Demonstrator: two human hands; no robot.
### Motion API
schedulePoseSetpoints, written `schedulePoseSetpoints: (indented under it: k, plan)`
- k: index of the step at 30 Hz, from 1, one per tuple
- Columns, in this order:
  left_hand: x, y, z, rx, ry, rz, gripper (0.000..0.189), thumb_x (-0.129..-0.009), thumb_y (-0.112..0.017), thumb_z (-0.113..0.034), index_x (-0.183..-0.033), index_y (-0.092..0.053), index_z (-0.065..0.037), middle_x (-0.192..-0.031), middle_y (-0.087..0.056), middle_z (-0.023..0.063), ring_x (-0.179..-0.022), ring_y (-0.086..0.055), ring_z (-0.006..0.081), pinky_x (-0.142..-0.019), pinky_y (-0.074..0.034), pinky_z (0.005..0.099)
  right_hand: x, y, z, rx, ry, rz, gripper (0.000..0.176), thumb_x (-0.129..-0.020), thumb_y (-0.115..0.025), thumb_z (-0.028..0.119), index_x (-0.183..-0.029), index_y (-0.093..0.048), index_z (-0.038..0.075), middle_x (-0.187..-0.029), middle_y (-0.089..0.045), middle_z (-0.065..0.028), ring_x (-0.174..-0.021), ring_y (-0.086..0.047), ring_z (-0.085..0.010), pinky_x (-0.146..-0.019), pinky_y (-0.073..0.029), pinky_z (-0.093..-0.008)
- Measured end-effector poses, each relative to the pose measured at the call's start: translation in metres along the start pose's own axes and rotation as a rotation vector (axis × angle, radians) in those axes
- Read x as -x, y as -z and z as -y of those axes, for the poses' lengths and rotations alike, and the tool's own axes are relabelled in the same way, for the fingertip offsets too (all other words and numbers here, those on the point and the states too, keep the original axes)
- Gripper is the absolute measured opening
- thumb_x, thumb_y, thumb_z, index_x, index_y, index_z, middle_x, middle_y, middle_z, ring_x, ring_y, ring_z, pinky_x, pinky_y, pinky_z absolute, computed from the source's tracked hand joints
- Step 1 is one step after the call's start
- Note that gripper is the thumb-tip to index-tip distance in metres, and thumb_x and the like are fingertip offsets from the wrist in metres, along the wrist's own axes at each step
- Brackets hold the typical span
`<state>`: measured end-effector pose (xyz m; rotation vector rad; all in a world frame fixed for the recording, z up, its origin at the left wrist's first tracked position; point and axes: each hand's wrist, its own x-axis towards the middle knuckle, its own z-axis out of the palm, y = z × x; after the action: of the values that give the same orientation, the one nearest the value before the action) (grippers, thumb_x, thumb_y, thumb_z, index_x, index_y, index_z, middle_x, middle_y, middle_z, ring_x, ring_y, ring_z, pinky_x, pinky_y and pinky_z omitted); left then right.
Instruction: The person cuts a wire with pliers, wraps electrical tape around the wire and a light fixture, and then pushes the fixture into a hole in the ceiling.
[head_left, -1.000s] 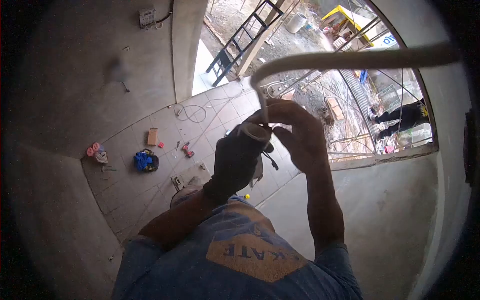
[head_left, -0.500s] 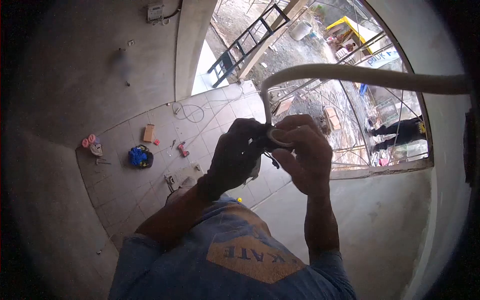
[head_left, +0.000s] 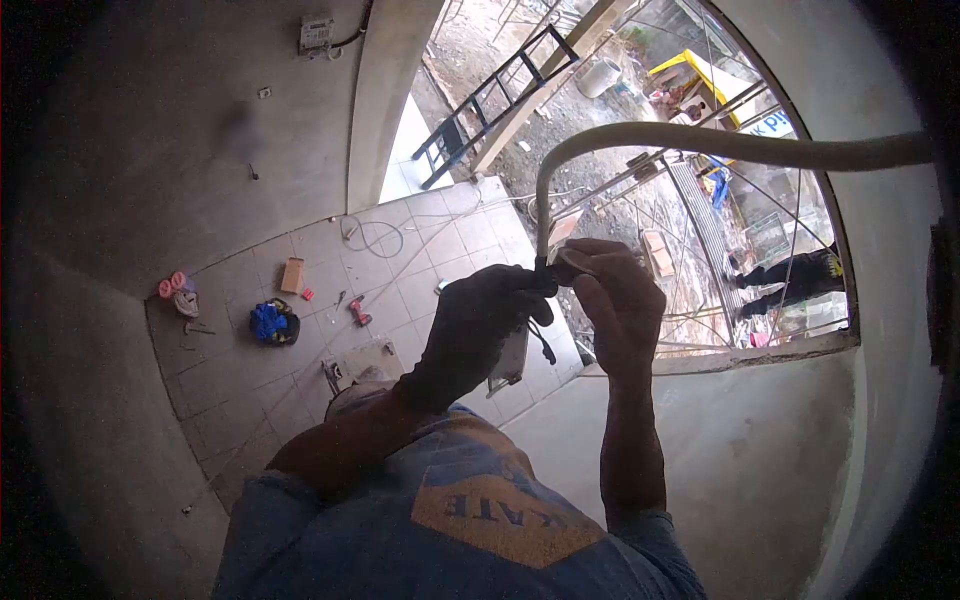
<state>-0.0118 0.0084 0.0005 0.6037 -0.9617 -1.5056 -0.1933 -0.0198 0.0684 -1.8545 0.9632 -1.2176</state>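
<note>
A thick, pale, insulated pipe (head_left: 700, 143) comes from the right wall, bends over and drops to my hands. My left hand (head_left: 490, 310), in a dark glove, is closed around its lower end, where a dark wrapped part shows. My right hand (head_left: 618, 300), bare, pinches what looks like a roll of tape (head_left: 568, 266) right beside that end. Fingers partly cover the roll. A short black cable (head_left: 548, 345) dangles below my left hand.
On the tiled floor below lie a red power drill (head_left: 359, 310), a blue and black bag (head_left: 274, 323), a cardboard box (head_left: 292, 275) and a looped hose (head_left: 375, 238). A dark ladder (head_left: 495, 105) leans near the opening. Outside, a person (head_left: 795, 278) stands by scaffolding.
My right hand has turned, so the roll's round face shows less. The pipe's bend has shifted slightly right, and the dangling black cable shows more.
</note>
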Motion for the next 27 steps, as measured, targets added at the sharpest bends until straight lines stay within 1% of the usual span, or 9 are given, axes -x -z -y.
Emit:
schedulePoseSetpoints:
  k: [5, 10, 13, 16, 18, 19, 22, 24, 27]
  plan:
    - [-0.002, 0.004, 0.0, -0.017, 0.058, 0.088, 0.024, -0.105, -0.057, -0.017, -0.114, -0.071, 0.0, -0.096, -0.075, 0.0086, -0.08, -0.069, 0.0135, -0.071, -0.055, 0.0297, -0.01, 0.004, -0.011, -0.221, -0.19, 0.125, 0.023, -0.098, -0.067, 0.009, -0.115, -0.07, -0.006, -0.12, -0.069, -0.0211, -0.106, -0.071, -0.0254, -0.091, -0.059, -0.0385]
    - [-0.004, -0.003, -0.009, 0.161, 0.255, 0.151, 0.025, -0.104, -0.057, -0.02, -0.113, -0.07, 0.0, -0.096, -0.075, 0.008, -0.082, -0.068, 0.012, -0.071, -0.054, 0.0292, -0.023, 0.002, -0.019, -0.249, -0.11, 0.295, 0.017, -0.095, -0.065, 0.003, -0.108, -0.072, -0.006, -0.122, -0.067, -0.0206, -0.103, -0.073, -0.0268, -0.076, -0.061, -0.0339]
    - [-0.002, -0.001, -0.003, -0.04, 0.202, 0.171, 0.026, -0.103, -0.058, -0.02, -0.116, -0.069, 0.001, -0.094, -0.075, 0.008, -0.082, -0.068, 0.0124, -0.071, -0.054, 0.0292, -0.025, 0.006, -0.005, 0.024, -0.295, 0.328, 0.018, -0.093, -0.067, 0.005, -0.106, -0.075, -0.006, -0.117, -0.07, -0.018, -0.104, -0.072, -0.0252, -0.077, -0.059, -0.0317]
    - [-0.003, 0.007, 0.008, -0.047, 0.246, 0.13, 0.024, -0.102, -0.061, -0.017, -0.117, -0.068, -0.001, -0.091, -0.073, 0.0072, -0.079, -0.068, 0.0127, -0.072, -0.053, 0.0294, -0.028, 0.007, -0.007, 0.058, -0.31, 0.439, 0.029, -0.094, -0.067, 0.007, -0.12, -0.069, -0.006, -0.115, -0.072, -0.0189, -0.107, -0.071, -0.0265, -0.087, -0.057, -0.0355]
    - [0.001, 0.005, 0.005, -0.265, 0.052, -0.017, 0.02, -0.1, -0.063, -0.014, -0.115, -0.068, -0.001, -0.086, -0.072, 0.0075, -0.077, -0.07, 0.0143, -0.068, -0.054, 0.0307, -0.024, -0.005, -0.007, -0.429, -0.235, 0.212, 0.046, -0.094, -0.065, 0.005, -0.137, -0.057, -0.006, -0.114, -0.073, -0.0213, -0.109, -0.071, -0.029, -0.099, -0.053, -0.0415]
    - [-0.001, 0.007, 0.005, -0.263, 0.052, -0.024, 0.02, -0.1, -0.063, -0.014, -0.115, -0.068, -0.001, -0.086, -0.072, 0.0075, -0.077, -0.07, 0.0143, -0.068, -0.054, 0.0307, -0.026, 0.0, -0.013, -0.443, -0.178, 0.238, 0.055, -0.094, -0.066, 0.006, -0.145, -0.047, -0.006, -0.122, -0.07, -0.0243, -0.115, -0.068, -0.0306, -0.104, -0.05, -0.0463]
    - [-0.008, 0.022, 0.024, -0.566, -0.297, -0.118, 0.021, -0.098, -0.066, -0.013, -0.116, -0.071, -0.005, -0.09, -0.071, 0.011, -0.076, -0.072, 0.0189, -0.06, -0.055, 0.0323, -0.021, -0.007, -0.004, -0.355, -0.084, 0.069, 0.057, -0.091, -0.074, 0.012, -0.141, -0.052, -0.003, -0.129, -0.065, -0.0232, -0.119, -0.065, -0.0318, -0.102, -0.052, -0.0441]
    - [-0.009, 0.021, 0.028, -0.562, -0.328, -0.179, 0.019, -0.097, -0.068, -0.014, -0.113, -0.073, -0.007, -0.091, -0.07, 0.0111, -0.075, -0.071, 0.0197, -0.062, -0.055, 0.032, -0.017, -0.007, 0.001, 0.118, 0.162, 0.167, 0.063, -0.081, -0.087, 0.016, -0.136, -0.058, 0.003, -0.133, -0.059, -0.0206, -0.122, -0.062, -0.0318, -0.096, -0.056, -0.0435]
    - [-0.011, 0.018, 0.015, -0.626, -0.347, -0.17, 0.023, -0.095, -0.072, -0.017, -0.114, -0.071, -0.005, -0.1, -0.072, 0.0125, -0.085, -0.071, 0.0212, -0.071, -0.057, 0.032, -0.016, -0.026, 0.021, 0.442, 0.184, 0.294, 0.061, -0.068, -0.097, 0.021, -0.121, -0.069, 0.01, -0.13, -0.053, -0.0167, -0.122, -0.058, -0.0293, -0.095, -0.057, -0.0417]
